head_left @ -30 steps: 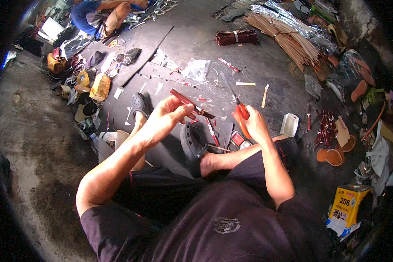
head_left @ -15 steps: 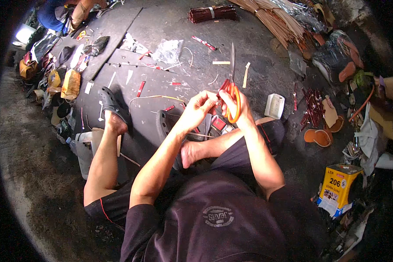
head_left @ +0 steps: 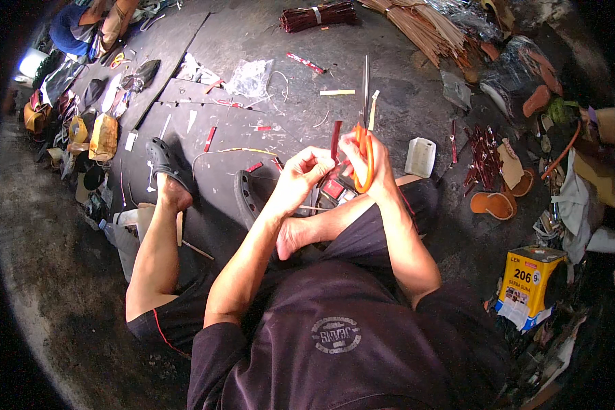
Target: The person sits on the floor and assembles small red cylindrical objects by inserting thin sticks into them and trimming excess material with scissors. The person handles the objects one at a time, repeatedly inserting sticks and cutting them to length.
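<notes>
Above my folded leg, my left hand (head_left: 301,181) pinches a narrow dark red strip (head_left: 335,140), which stands up from between thumb and fingers. Close to its right, my right hand (head_left: 383,169) is wrapped round orange-handled scissors (head_left: 370,164). The blades point away from me and look nearly closed, beside the strip rather than around it. Something reddish shows by the right fingertips, too small to make out. Below the hands a small red-and-dark box (head_left: 333,189) is partly covered by them.
Red offcuts (head_left: 210,139) and pale slips lie scattered on the dark floor mat. A white tray (head_left: 420,158), a heap of dark red strips (head_left: 482,160) and an orange-tan sole (head_left: 493,205) are to the right. A yellow can (head_left: 531,280) stands lower right. Bundled strips (head_left: 319,16) lie far ahead.
The red strip has gone from slanting against the right hand to standing upright in my left fingers. My hands have drawn slightly apart. The whole view has shifted a little.
</notes>
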Demonstrator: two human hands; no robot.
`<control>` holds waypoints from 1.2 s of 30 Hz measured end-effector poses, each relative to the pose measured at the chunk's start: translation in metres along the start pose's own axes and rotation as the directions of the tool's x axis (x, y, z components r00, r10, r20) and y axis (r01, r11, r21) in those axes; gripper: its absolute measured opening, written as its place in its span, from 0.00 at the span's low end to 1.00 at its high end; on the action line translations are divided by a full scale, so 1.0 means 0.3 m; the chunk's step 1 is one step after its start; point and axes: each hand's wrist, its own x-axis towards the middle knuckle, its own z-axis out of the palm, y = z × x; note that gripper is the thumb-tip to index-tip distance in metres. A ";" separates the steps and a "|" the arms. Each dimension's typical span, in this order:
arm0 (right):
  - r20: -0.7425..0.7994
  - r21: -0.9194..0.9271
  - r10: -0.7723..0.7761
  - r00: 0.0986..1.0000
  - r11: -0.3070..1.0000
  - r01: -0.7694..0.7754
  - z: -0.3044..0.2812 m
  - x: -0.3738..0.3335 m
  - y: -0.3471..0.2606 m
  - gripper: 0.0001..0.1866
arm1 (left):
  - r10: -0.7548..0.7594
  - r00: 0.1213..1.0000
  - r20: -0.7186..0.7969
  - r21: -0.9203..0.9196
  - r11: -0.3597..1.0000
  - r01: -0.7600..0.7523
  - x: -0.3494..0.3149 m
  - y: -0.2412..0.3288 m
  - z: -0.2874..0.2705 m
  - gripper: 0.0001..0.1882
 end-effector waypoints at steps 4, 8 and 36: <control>0.096 -0.014 0.021 0.995 1.000 -0.020 -0.028 -0.035 0.010 0.15 | 0.099 0.989 -0.112 0.020 0.995 -0.097 0.009 -0.020 0.033 0.10; 0.017 -0.152 0.000 1.000 0.988 0.003 -0.018 -0.046 0.016 0.14 | 0.188 0.961 -0.201 0.177 0.972 -0.153 0.006 -0.012 0.077 0.09; -0.052 0.175 0.041 0.998 0.984 -0.031 -0.045 0.110 0.302 0.10 | -0.083 0.995 -0.057 0.306 0.947 0.096 0.116 -0.113 -0.064 0.13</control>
